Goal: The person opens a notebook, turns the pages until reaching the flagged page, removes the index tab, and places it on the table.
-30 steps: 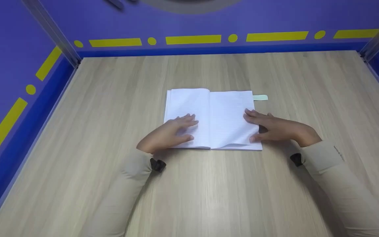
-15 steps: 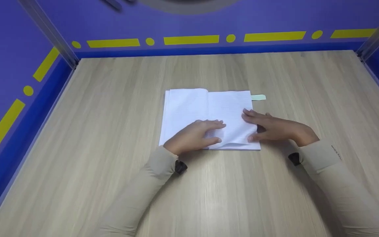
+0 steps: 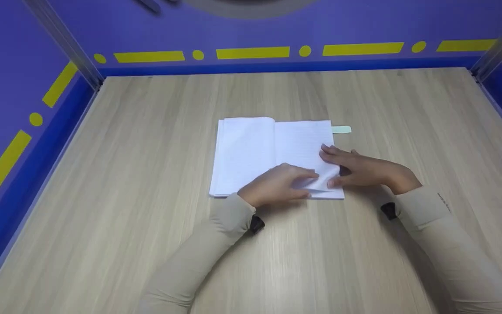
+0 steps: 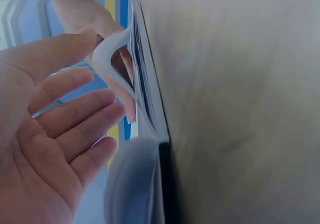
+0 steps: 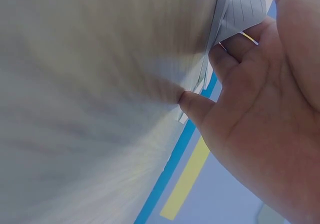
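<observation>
An open notebook with lined white pages lies on the wooden table, a pale green tab sticking out past its right edge. My right hand is at the right edge, thumb and fingers holding a lifted page whose lower corner curls up. The raised ruled page shows beside the palm in the right wrist view, with the little finger down near the table. My left hand reaches across the lower right page, thumb and fingers apart with nothing between them, close to the curled page.
The wooden table extends on all sides of the notebook. Blue-purple panels with yellow marks enclose the back and sides, joined by metal posts. A dark camera sits on the left wrist, another camera on the right.
My left hand has slid rightward from the left page, across the middle fold, to the lower right page. My right hand has stayed at the right edge with the page corner still raised.
</observation>
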`<act>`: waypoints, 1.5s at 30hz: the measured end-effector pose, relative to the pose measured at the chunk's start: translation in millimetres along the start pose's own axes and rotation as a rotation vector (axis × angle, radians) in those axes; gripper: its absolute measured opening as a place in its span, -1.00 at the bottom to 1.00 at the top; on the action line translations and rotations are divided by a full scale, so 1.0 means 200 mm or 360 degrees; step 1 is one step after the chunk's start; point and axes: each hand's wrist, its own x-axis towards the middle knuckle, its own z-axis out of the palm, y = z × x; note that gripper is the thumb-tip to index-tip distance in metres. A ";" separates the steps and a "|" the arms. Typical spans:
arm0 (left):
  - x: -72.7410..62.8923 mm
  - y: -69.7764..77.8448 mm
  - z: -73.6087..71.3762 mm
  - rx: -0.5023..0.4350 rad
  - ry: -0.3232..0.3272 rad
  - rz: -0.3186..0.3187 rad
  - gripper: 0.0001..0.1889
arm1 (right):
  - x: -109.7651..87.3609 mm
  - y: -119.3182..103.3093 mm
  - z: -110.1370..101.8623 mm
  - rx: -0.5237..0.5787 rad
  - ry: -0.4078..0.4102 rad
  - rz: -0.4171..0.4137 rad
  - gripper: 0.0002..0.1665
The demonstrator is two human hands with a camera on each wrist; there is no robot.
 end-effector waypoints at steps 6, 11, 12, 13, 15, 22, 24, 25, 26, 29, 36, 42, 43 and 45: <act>0.04 0.02 0.02 0.0042 -0.0019 -0.0006 -0.59 | 0.00 0.01 0.01 -0.0003 0.0013 -0.0006 0.04; 0.06 0.03 0.03 0.0091 -0.0032 0.0000 -0.59 | 0.00 0.00 0.01 -0.0017 0.0004 0.0008 0.04; 0.06 0.03 0.03 0.0099 -0.0034 0.0000 -0.58 | 0.00 0.00 0.01 -0.0020 0.0002 0.0011 0.04; 0.07 0.03 0.03 0.0107 -0.0034 -0.0002 -0.58 | 0.00 0.00 0.01 -0.0022 0.0000 0.0016 0.05; 0.07 0.03 0.03 0.0115 -0.0032 -0.0008 -0.58 | 0.00 -0.01 0.01 -0.0021 -0.0002 0.0024 0.05; 0.07 0.03 0.03 0.0082 -0.0018 -0.0010 -0.62 | 0.00 -0.01 0.01 -0.0016 -0.0010 0.0040 0.05; 0.07 0.03 0.03 0.0092 -0.0011 0.0000 -0.62 | 0.00 -0.01 0.01 -0.0010 -0.0009 0.0041 0.06; 0.07 0.03 0.03 0.0093 -0.0007 0.0005 -0.62 | 0.00 0.00 0.01 -0.0004 -0.0006 0.0039 0.06; 0.07 0.03 0.03 0.0085 -0.0004 0.0007 -0.62 | 0.00 0.00 0.01 0.0002 -0.0005 0.0038 0.06; 0.07 0.03 0.03 0.0047 0.0004 -0.0003 -0.62 | 0.00 0.01 0.01 0.0038 0.0008 0.0009 0.06; 0.06 0.03 0.03 -0.0006 0.0062 -0.0032 -0.63 | 0.00 0.01 0.02 0.0035 0.0019 -0.0016 0.09; 0.05 0.02 0.02 -0.0069 0.0130 -0.0063 -0.65 | 0.01 0.01 0.02 0.0018 0.0035 -0.0032 0.16; 0.05 0.02 0.02 -0.0088 0.0140 -0.0077 -0.65 | 0.01 0.01 0.02 0.0019 0.0041 -0.0029 0.18; 0.05 0.02 0.02 -0.0129 0.0173 -0.0097 -0.65 | 0.01 0.01 0.02 0.0024 0.0063 -0.0030 0.22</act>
